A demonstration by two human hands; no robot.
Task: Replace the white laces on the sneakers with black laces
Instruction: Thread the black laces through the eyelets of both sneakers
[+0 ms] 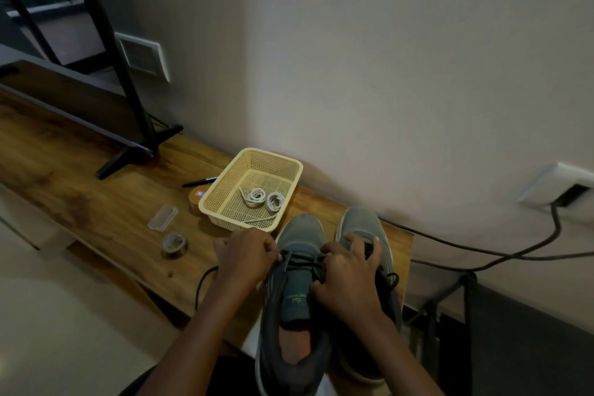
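Observation:
Two grey sneakers stand side by side at the table's near right end, toes toward the wall. On the left sneaker [297, 292] a black lace [300, 259] crosses the eyelets near the toe. My left hand [247, 255] pinches the lace at the shoe's left side. My right hand [348, 270] grips the lace at its right side and partly hides the right sneaker [361, 222]. A black lace end [202, 283] hangs over the table's front edge. Two coiled white laces [262, 199] lie in a cream plastic basket [225, 190].
A tape roll [174, 244], a clear plastic piece [163, 218], a black marker [199, 182] and a small round box [196, 199] lie left of the basket on the wooden table [80, 190]. A monitor stand [138, 151] sits farther left. Black cables [514, 254] trail from a wall socket.

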